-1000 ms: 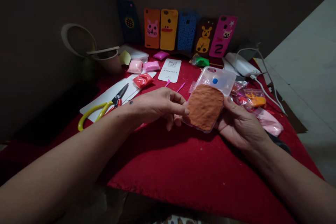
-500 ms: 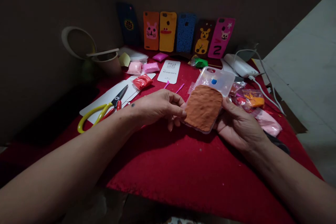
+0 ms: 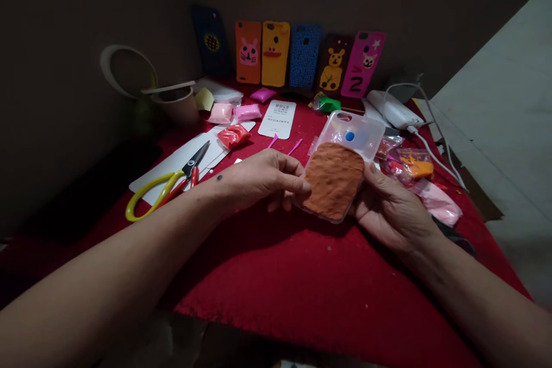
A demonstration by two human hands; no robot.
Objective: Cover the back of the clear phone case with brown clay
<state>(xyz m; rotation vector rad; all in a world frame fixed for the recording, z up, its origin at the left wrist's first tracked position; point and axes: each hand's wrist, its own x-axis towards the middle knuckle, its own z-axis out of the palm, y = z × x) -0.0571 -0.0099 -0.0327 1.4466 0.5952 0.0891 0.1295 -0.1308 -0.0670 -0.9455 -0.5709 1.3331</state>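
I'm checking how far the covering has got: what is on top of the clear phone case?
A slab of brown clay covers the lower part of the clear phone case; the upper part is bare except a blue dot. Anything beneath the clay is hidden.

Bare red tabletop (image 3: 302,282) lies open near the person; scissors (image 3: 166,183), clay packets (image 3: 431,192) and phone cases (image 3: 297,57) crowd beyond.

**Dim corner, red table**

A dark wall (image 3: 86,0) is filling the view from 9 to 1 o'clock, sitting in shadow. A red-clothed table (image 3: 302,287) is spreading across the middle and down to 6 o'clock. At 3 o'clock a pale floor (image 3: 509,98) is catching more light. Weak light is falling on the table.
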